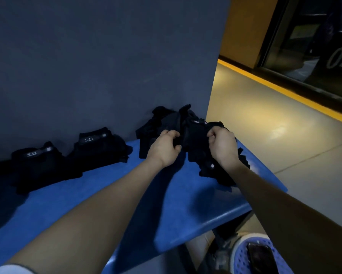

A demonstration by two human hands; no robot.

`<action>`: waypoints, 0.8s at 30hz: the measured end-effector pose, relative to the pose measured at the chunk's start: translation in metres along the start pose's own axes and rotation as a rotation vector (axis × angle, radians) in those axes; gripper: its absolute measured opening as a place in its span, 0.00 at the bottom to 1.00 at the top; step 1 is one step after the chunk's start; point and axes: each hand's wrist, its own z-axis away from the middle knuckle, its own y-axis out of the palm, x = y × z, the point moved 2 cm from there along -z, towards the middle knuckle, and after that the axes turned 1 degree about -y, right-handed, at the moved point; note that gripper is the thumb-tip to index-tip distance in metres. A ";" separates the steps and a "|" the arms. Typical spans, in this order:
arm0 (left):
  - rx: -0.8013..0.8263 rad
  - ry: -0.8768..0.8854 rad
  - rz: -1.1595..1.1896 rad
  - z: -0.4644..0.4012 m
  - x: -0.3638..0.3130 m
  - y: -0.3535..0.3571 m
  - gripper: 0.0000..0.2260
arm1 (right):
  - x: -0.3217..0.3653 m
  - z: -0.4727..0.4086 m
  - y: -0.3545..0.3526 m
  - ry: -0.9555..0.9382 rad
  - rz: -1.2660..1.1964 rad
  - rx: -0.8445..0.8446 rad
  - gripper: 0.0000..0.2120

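While both hands, left hand (165,148) and right hand (222,146), grip the black garment (193,133) above the blue surface (126,194), folding appears underway; next, lay it flat beside the folded stacks (98,147).

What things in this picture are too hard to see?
Head view, black garment: its kind is unclear, bunched between the left hand and right hand in dim light.
Head view, loose pile behind it: how many pieces, all black on black.
Head view, white number on the window: cut off by the right edge.
Head view, dark object on the stool: cut off by the bottom edge.
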 end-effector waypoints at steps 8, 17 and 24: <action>0.115 -0.098 0.108 0.008 -0.014 0.012 0.23 | -0.009 0.016 0.012 0.125 0.085 0.289 0.24; 0.075 -0.210 0.225 -0.011 -0.025 0.036 0.19 | -0.012 0.010 0.011 0.091 -0.033 0.361 0.22; -0.131 -0.171 0.293 -0.009 -0.030 0.032 0.04 | -0.019 0.012 0.003 0.052 -0.137 0.289 0.12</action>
